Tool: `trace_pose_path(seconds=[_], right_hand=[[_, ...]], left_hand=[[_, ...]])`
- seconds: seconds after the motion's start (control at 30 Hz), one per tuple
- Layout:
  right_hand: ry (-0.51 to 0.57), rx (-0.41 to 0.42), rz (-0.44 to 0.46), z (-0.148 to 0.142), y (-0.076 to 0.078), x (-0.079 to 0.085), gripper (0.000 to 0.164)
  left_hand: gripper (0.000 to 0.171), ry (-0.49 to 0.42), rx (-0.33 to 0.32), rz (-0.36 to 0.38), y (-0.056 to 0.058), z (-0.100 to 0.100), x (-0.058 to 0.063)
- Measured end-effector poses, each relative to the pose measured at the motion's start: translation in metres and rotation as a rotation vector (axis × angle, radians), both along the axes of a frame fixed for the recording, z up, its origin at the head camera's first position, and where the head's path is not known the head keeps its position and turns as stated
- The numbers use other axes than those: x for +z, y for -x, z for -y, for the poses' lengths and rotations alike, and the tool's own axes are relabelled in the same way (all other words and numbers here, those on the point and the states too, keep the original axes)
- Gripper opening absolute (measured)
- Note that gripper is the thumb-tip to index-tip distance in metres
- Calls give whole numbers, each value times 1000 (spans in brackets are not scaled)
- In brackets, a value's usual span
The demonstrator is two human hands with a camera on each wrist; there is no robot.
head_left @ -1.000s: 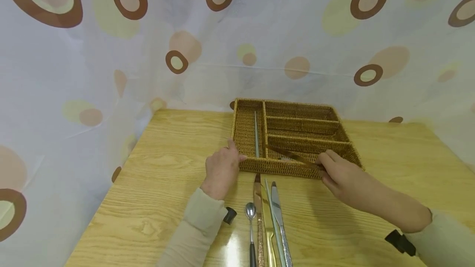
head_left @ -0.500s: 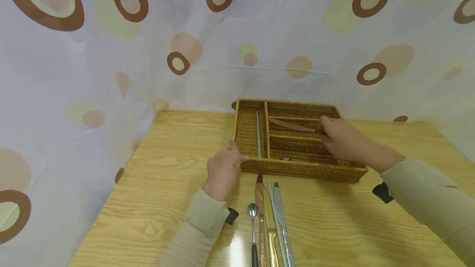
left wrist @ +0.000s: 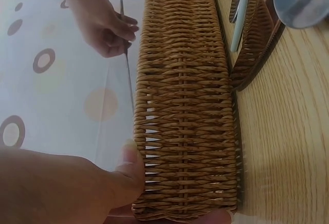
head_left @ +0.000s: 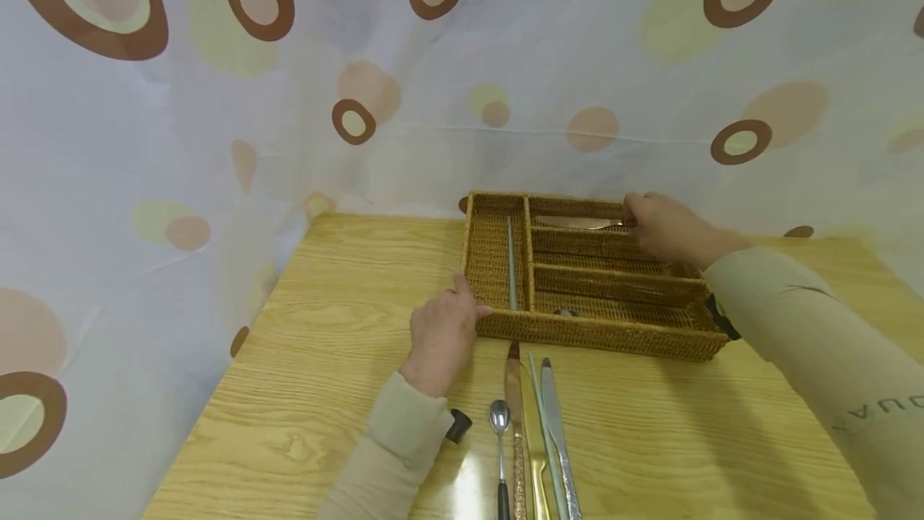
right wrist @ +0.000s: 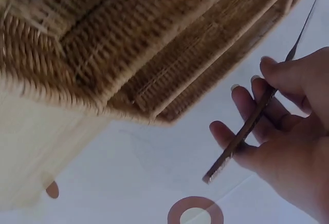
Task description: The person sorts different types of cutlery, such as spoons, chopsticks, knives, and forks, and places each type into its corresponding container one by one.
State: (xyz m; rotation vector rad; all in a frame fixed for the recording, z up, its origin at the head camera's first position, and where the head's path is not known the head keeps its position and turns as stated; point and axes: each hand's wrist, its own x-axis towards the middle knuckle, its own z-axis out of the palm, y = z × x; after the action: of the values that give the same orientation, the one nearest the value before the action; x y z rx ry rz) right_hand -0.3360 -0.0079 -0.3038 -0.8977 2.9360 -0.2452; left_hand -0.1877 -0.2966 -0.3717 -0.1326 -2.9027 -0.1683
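A brown wicker cutlery tray [head_left: 613,333] lies on the table, split into several compartments. My left hand [head_left: 442,335] grips its front left corner, thumb [left wrist: 131,157] on the rim in the left wrist view. With my right hand [head_left: 666,225] I pinch a copper-coloured table knife [head_left: 573,222] by its handle. The blade points left, over the rearmost of the right-hand compartments. One slim pale green stick [head_left: 512,263] lies in the left compartment. A small metallic piece [head_left: 565,312] shows in the front compartment, mostly hidden by the tray wall.
In front of the tray lie a black-handled spoon [head_left: 500,417], a copper-coloured knife [head_left: 514,400], a gold knife [head_left: 536,456], a pale green stick [head_left: 549,432] and a silver knife [head_left: 554,408]. A patterned cloth [head_left: 404,159] hangs behind the table.
My right hand has carried the copper-coloured knife from the tray's front compartment back over the middle one to the rearmost. The left hand keeps hold of the corner.
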Motion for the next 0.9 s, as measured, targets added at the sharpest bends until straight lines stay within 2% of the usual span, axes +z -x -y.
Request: trace_pose_path(seconds=[0.17,0.37,0.5,0.6,0.77,0.83,0.9], right_hand=[[-28,-32,-1,-4,17,1,16],[-125,-104,-7,-5,33,-1,17],[-100,-111,-34,-2,41,-9,16],[-82,-116,-27,-1,46,-20,17],[-117,-113,-24,0,52,-38,27],[-126,-114,-15,1,53,-42,34],[-135,-110,-8,3,55,-46,40]], left_hand=[[64,12,9,20,0,-1,-1],[64,34,6,-33,-1,-1,-2],[64,38,13,-36,0,-1,-2],[64,39,22,-4,1,-2,-2],[65,36,45,95,2,-3,-1],[65,39,52,108,2,-4,0],[65,40,53,89,2,-3,0]])
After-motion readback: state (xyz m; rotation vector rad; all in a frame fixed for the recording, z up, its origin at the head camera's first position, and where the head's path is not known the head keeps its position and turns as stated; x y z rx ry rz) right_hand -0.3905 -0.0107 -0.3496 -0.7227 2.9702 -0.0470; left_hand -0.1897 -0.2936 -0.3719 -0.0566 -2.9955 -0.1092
